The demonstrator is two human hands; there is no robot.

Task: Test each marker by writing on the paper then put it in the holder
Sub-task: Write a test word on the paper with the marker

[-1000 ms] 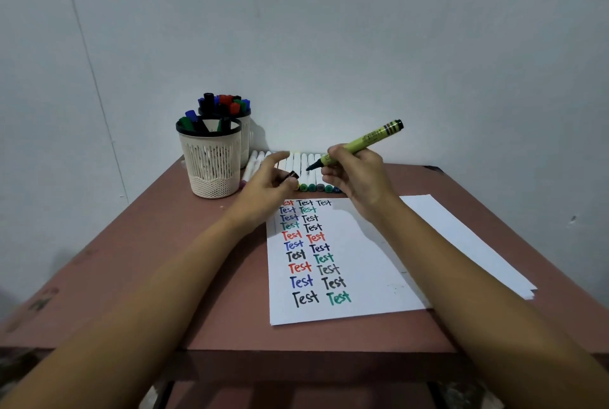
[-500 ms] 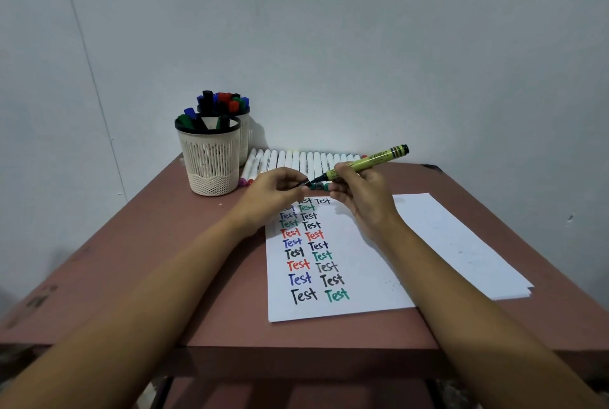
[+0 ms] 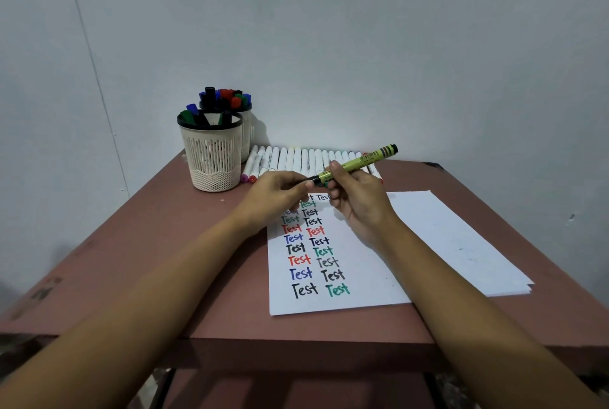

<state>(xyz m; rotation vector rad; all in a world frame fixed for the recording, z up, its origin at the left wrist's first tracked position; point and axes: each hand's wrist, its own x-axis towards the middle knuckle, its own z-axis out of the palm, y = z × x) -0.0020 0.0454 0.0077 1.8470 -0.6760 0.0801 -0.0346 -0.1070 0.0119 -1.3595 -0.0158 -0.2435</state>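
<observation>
While both hands hover over the far end of the paper (image 3: 365,280), I can see them meeting on one green marker (image 3: 359,163). The right hand (image 3: 359,204) has its fingers (image 3: 336,168) curled round the barrel, grasping it just behind the writing end. The marker slants up and away to the right of the paper's far edge, clear of the sheet. The left hand (image 3: 275,197) pinches the marker's black end between thumb and fingertips. From my feed I cannot tell whether that black piece is a cap fully seated or only partly on.

On the paper itself, two columns of the word "Test" run down its left half in black, blue, red and green. The top rows are partly hidden under the hands. A stack of plain sheets (image 3: 461,237) lies beneath the paper and sticks out to its right.

Just beyond the paper's far edge, a row of white markers (image 3: 296,159) lies side by side against the wall. Beyond the paper's far left corner stands a cream mesh holder (image 3: 212,161) with capped markers upright in it. A second holder (image 3: 247,135), fuller, stands right behind it. The paper lies on a reddish-brown bench (image 3: 164,260).
</observation>
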